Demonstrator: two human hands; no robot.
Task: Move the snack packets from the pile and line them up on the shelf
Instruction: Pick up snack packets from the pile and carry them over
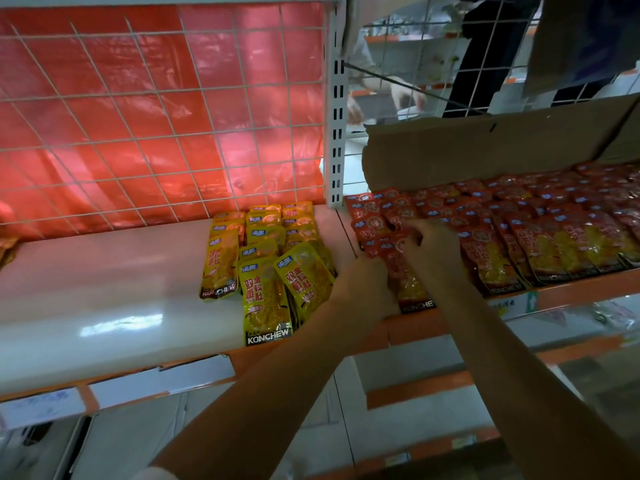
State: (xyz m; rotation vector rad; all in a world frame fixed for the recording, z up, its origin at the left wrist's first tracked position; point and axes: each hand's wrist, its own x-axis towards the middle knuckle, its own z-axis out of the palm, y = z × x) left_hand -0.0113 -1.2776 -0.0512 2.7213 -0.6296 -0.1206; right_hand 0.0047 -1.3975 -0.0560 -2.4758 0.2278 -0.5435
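Observation:
Red KONCHEW snack packets point(540, 216) lie in overlapping rows across the right part of the shelf point(104, 289). Both hands are at the leftmost red row. My left hand point(367, 285) grips the lower left side of the front red packet point(410, 289) near the shelf edge. My right hand point(433, 244) pinches the upper part of that same row with curled fingers. To the left, yellow KONCHEW packets point(266, 258) lie in three short rows, the front ones loose and slanted, one overhanging the shelf's front edge.
A white wire grid point(138, 116) with red plastic behind it backs the left bay. A white slotted upright point(337, 116) divides the bays. A cardboard box flap point(485, 150) stands behind the red packets. Another person's hand shows beyond the mesh. Lower shelves lie below.

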